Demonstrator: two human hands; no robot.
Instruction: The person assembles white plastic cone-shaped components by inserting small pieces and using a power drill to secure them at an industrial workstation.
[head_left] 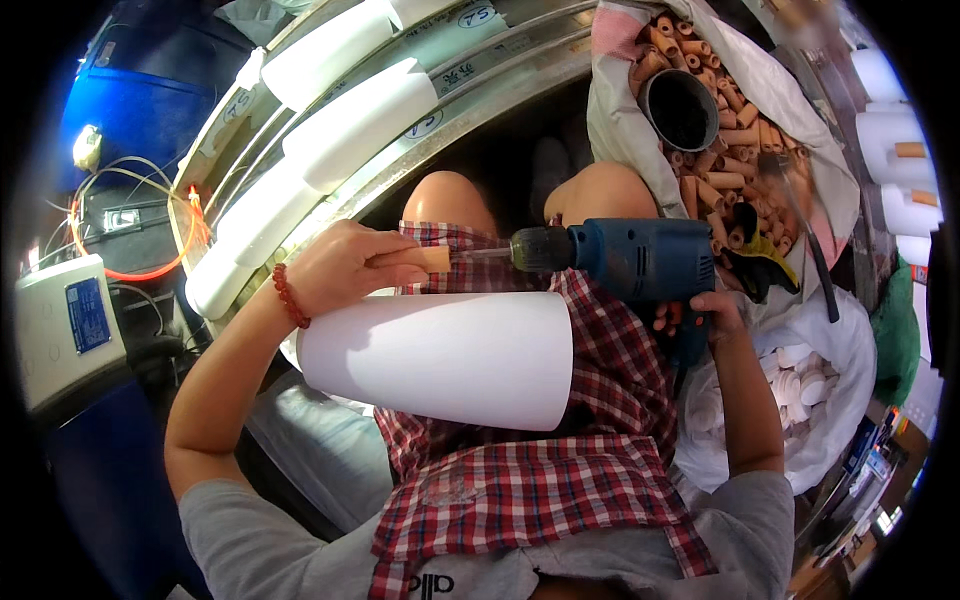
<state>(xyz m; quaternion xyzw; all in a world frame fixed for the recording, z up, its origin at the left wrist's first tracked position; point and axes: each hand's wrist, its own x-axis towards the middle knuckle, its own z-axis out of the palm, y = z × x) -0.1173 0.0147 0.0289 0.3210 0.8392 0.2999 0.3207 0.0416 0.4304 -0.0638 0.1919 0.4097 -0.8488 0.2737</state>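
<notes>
My left hand (345, 262) is closed, its fingers holding a short tan tube (430, 260). A thin metal shaft runs from the chuck of a blue power drill (645, 258) to the end of that tube; whether its tip is inside, I cannot tell. Round the drill's handle my right hand (720, 312) is wrapped, and the drill lies level above my thighs. Across my lap, just below the drill and the left wrist, rests a large white tapered cylinder (440, 362) with its wide end to the right.
At the upper right a white sack (825, 150) holds many tan tubes (735, 180) and a dark round cup (680, 108). Below it, a plastic bag (840, 350) contains white pieces (800, 385). More white cylinders (360, 125) line a rail at upper left, near cables (140, 270).
</notes>
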